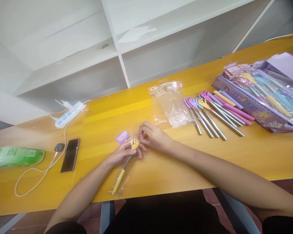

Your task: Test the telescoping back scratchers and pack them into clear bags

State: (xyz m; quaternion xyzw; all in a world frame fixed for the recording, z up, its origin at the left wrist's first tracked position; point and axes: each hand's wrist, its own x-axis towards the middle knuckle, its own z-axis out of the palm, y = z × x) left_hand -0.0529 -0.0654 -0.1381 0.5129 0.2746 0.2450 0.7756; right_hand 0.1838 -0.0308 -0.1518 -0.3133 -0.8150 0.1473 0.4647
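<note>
A yellow back scratcher (121, 177), with a hand-shaped head and a metal shaft, lies slanted inside a clear plastic bag. My left hand (122, 152) is closed around it just below the head. My right hand (152, 136) is beside the head, fingers pinched at the bag's upper end; exactly what they grip is too small to see clearly. Touching the bag's top left is a small purple printed card (122, 137). Flat clear bags (169, 102) lie beyond my right hand. To their right, several loose scratcher heads with metal shafts (207, 120) rest in a row.
Coloured handle tubes (236, 109) lie against a purple display box (254, 104) packed with bagged scratchers. On the left are a phone (70, 155), a white cable, a black plug (59, 147), a power strip (70, 114) and a green pack (17, 157). White shelving (122, 65) stands behind the table.
</note>
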